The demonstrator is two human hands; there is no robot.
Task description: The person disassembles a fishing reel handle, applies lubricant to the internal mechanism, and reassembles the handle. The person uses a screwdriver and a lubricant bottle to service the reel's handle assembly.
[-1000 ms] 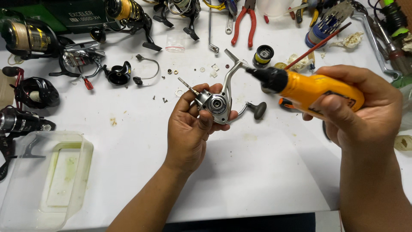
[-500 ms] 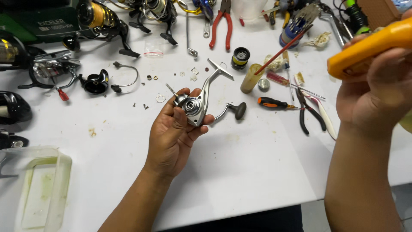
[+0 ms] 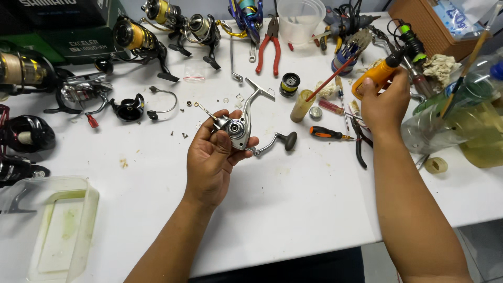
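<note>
My left hand [image 3: 212, 157] holds a silver fishing reel body [image 3: 242, 124] above the middle of the white table [image 3: 293, 204]; its crank handle with a dark knob [image 3: 287, 140] sticks out to the right. My right hand [image 3: 385, 102] reaches to the back right and grips an orange electric screwdriver [image 3: 378, 75], its black tip pointing away among the tools there. Small screws and washers [image 3: 191, 104] lie on the table just beyond the reel.
Several fishing reels [image 3: 141, 36] and a dark box sit at the back left. Red pliers [image 3: 270, 50], a small orange-handled screwdriver [image 3: 327, 133], black pliers [image 3: 361, 144], a clear cup [image 3: 300, 18] and plastic bottles [image 3: 461, 126] crowd the back and right. A clear plastic tray [image 3: 57, 230] stands front left.
My right hand has carried the orange screwdriver away from the reel to the back right of the table. My left hand still holds the reel in about the same spot.
</note>
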